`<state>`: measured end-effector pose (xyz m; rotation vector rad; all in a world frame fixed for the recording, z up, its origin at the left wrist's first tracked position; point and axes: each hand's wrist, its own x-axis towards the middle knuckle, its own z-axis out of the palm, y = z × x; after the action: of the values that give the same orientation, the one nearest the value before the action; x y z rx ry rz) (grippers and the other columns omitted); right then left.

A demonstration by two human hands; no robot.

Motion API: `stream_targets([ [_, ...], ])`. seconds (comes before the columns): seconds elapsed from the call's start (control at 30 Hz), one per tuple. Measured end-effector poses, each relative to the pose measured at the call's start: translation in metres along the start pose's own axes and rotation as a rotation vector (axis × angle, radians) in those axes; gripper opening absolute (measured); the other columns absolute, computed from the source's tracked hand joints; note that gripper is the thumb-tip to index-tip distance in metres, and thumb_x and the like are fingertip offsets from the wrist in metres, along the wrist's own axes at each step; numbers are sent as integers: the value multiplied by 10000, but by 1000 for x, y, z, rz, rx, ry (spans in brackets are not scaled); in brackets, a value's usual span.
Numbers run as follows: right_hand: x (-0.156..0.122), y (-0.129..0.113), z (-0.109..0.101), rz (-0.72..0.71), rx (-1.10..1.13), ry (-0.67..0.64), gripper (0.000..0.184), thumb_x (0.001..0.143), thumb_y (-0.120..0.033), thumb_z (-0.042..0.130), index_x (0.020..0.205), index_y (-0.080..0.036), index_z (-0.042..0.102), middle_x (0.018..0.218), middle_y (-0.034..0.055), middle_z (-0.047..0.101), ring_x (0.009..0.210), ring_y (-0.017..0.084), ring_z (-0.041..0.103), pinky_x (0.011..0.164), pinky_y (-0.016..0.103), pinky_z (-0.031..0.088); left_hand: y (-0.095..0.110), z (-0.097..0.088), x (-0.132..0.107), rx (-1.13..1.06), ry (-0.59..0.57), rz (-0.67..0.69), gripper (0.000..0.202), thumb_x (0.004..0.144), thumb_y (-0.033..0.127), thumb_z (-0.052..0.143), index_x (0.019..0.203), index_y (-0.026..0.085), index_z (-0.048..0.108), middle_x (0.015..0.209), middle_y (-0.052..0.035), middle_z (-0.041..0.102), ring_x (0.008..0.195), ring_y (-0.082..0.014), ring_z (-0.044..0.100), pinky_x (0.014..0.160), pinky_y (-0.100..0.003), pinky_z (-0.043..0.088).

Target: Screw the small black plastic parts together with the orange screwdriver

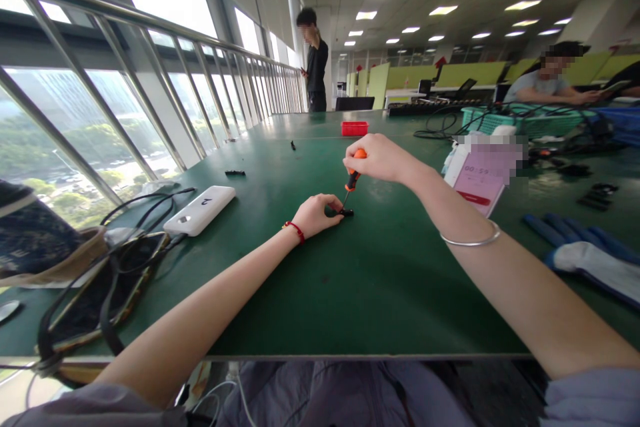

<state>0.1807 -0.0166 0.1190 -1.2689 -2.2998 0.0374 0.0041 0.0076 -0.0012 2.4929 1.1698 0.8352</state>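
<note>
My right hand (pixel 375 157) is closed around the orange-and-black handle of a screwdriver (pixel 353 179), whose shaft slants down to the green table. At its tip lies a small black part (pixel 347 213), too small to name more exactly. My left hand (pixel 319 215) pinches this part between thumb and fingers, holding it against the tabletop. Whether the tip sits in a screw cannot be made out. Two other small black pieces lie farther off, one piece (pixel 235 173) to the left and another piece (pixel 293 145) near the middle.
On the left are a white power bank (pixel 201 211), cables and a dark phone (pixel 107 290). A red box (pixel 355 128) stands ahead. To the right are a phone showing a timer (pixel 480 177), blue-and-white gloves (pixel 590 260) and a green basket (pixel 525 121). Two people are farther back.
</note>
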Motion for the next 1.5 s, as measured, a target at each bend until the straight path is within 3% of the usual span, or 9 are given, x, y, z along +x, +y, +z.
stream_targets([
  [0.3,-1,-5,3,49,5,10,312,781,-410,458,646,-162,592,623,27,575,583,121,459,562,264,306,-1,0,1,20,15,-2,136,725,310,624,757,186,669,836,-16,695,806,-179,614,774,-293,473],
  [0.4,0,-8,8,43,4,88,224,754,-365,506,832,-172,588,719,29,594,617,129,476,572,259,315,-1,0,2,6,14,-4,114,716,286,633,749,181,662,830,-16,695,798,-175,617,775,-288,475],
  [0.53,0,-10,11,3,-49,152,367,723,-292,535,1069,-177,502,734,14,586,601,134,472,581,264,320,-2,0,2,-11,2,5,116,718,275,630,754,169,659,836,-25,698,807,-179,617,769,-289,476],
  [0.7,0,-9,9,-23,-125,137,164,759,-314,504,829,-190,586,726,25,597,645,149,501,596,270,328,-2,0,3,-12,-2,7,114,715,267,631,758,166,662,824,-20,696,804,-176,619,760,-285,478],
  [0.83,0,-9,10,6,-143,161,284,806,-387,448,669,-179,584,626,34,570,624,158,498,594,281,331,-2,0,2,-39,2,4,113,711,258,632,766,161,656,819,-23,694,794,-172,623,757,-283,483],
  [0.93,0,-11,12,-32,-114,185,193,782,-326,471,821,-186,597,657,15,581,626,155,497,638,293,346,-3,1,2,-69,7,14,131,705,246,634,800,157,648,826,-27,690,785,-167,629,752,-278,492],
  [1.07,1,-13,15,-55,-106,207,357,738,-263,502,1085,-177,490,700,-8,581,606,148,480,698,323,353,-4,2,3,-91,16,35,136,698,235,636,808,156,639,814,-26,686,774,-164,634,754,-277,501],
  [1.27,0,-13,12,-24,-111,177,182,773,-351,521,841,-184,543,686,5,564,641,147,496,720,327,350,-5,3,3,-95,31,35,158,694,241,645,826,156,631,817,-27,684,779,-164,641,760,-275,505],
  [1.5,1,-13,13,-61,-126,193,285,740,-265,528,1011,-180,497,676,-20,559,609,141,483,758,348,356,-5,2,3,-61,22,47,144,700,244,634,817,161,627,822,-27,681,780,-163,635,760,-279,504],
])
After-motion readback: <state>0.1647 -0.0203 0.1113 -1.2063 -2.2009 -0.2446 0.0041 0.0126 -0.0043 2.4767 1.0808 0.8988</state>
